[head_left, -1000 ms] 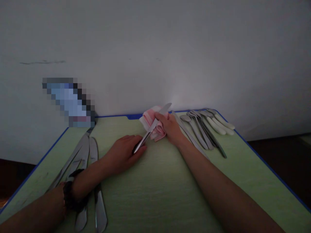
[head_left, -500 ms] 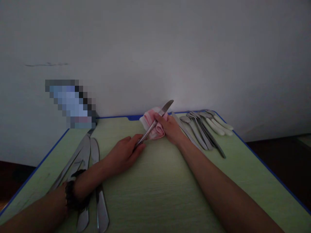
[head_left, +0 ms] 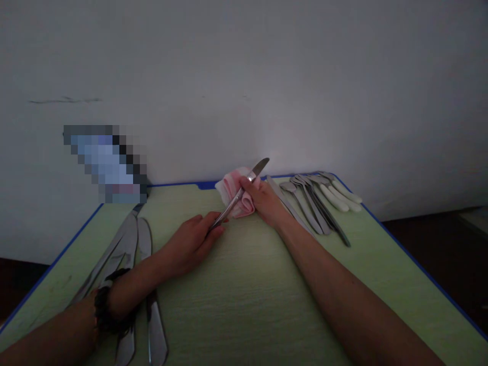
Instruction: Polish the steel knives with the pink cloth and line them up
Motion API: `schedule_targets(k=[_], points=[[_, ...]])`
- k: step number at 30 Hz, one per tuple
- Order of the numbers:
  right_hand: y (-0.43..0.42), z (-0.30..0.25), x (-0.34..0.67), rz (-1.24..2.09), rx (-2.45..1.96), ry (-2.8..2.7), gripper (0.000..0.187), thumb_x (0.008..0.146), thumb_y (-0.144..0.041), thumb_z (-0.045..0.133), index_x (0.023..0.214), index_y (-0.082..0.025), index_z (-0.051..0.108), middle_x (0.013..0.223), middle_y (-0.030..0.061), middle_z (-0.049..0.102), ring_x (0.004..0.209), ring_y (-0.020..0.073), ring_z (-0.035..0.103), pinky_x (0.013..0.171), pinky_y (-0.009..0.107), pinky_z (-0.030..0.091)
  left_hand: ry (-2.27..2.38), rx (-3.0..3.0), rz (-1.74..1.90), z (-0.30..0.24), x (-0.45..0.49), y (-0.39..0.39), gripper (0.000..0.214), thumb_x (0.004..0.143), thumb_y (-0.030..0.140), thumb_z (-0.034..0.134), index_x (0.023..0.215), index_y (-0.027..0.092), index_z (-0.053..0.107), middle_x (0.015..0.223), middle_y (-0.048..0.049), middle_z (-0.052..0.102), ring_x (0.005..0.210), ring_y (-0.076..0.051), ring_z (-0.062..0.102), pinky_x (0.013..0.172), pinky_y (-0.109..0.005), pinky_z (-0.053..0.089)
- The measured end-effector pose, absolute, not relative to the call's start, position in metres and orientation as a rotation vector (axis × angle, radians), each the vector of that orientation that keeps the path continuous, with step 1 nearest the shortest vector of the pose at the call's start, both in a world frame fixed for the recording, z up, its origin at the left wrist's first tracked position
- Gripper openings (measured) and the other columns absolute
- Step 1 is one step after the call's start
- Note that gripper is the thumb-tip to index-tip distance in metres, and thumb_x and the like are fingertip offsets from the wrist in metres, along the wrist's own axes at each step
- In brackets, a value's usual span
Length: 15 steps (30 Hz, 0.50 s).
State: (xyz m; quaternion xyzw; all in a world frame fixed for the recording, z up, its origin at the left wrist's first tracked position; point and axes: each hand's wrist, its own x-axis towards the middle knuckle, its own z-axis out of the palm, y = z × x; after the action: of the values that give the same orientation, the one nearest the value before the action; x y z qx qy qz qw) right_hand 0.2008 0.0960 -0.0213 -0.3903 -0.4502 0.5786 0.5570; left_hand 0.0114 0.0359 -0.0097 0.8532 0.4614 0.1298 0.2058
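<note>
Our hands meet on one knife (head_left: 232, 204), held near the middle of the tabletop's far edge. With the left hand (head_left: 198, 238) we grip the end of its handle, fingers curled around it. With the right hand (head_left: 264, 199) we pinch a bunched pink and white cloth (head_left: 230, 187) to the knife, our thumb lying across the metal close to where the blade begins. The knife slants, its blade jutting past the cloth toward the wall (head_left: 244, 76) and the far right corner. We cannot tell whether the cloth touches the tabletop (head_left: 244, 305).

Along the left edge we see several knives (head_left: 132, 238) fanned out, and our left forearm, with a dark bracelet (head_left: 110, 307) at the wrist, passes over them. At the far left corner a pixelated object (head_left: 109, 161) leans by the wall; we cannot make out what it is.

Near the far right corner, beyond our right forearm, we have a loose row: another knife (head_left: 290, 205) nearest the hand, a spoon (head_left: 301, 203) just beside it, a cluster of spoons with a dark handle (head_left: 335, 223) among them, then white handles (head_left: 335, 197) closest to the right edge.
</note>
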Motion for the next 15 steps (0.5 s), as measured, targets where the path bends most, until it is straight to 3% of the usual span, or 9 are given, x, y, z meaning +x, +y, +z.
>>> schedule_targets(k=[4, 7, 15], points=[[0.103, -0.022, 0.204, 1.457, -0.848, -0.811, 0.036, 0.072, -0.050, 0.068, 0.061, -0.019, 0.052, 0.049, -0.0069, 0.050, 0.044, 0.0086, 0.043, 0.045, 0.022, 0.036, 1.261, 2.400, 0.350, -0.010, 0.012, 0.036, 0.031, 0.096, 0.034, 0.030, 0.109, 0.018, 0.053, 0.089, -0.0074, 0.066, 0.085, -0.024, 0.061, 0.079, -0.037, 0.046], [0.113, -0.024, 0.208, 1.444, -0.799, -0.532, 0.034, 0.078, -0.053, 0.061, 0.067, -0.021, 0.054, 0.054, -0.0058, 0.055, 0.049, 0.0106, 0.050, 0.049, 0.023, 0.043, 1.250, 2.432, 0.300, -0.009, 0.013, 0.037, 0.033, 0.096, 0.033, 0.029, 0.110, 0.017, 0.054, 0.087, -0.0078, 0.066, 0.082, -0.025, 0.060, 0.078, -0.038, 0.046], [0.109, -0.019, 0.214, 1.565, -0.610, -0.461, 0.051, 0.089, -0.060, 0.032, 0.081, -0.020, 0.064, 0.080, 0.0047, 0.070, 0.078, 0.0189, 0.066, 0.071, 0.034, 0.053, 1.257, 2.428, 0.282, -0.009, 0.014, 0.037, 0.034, 0.097, 0.033, 0.028, 0.110, 0.016, 0.054, 0.087, -0.0079, 0.065, 0.080, -0.024, 0.059, 0.077, -0.037, 0.044]])
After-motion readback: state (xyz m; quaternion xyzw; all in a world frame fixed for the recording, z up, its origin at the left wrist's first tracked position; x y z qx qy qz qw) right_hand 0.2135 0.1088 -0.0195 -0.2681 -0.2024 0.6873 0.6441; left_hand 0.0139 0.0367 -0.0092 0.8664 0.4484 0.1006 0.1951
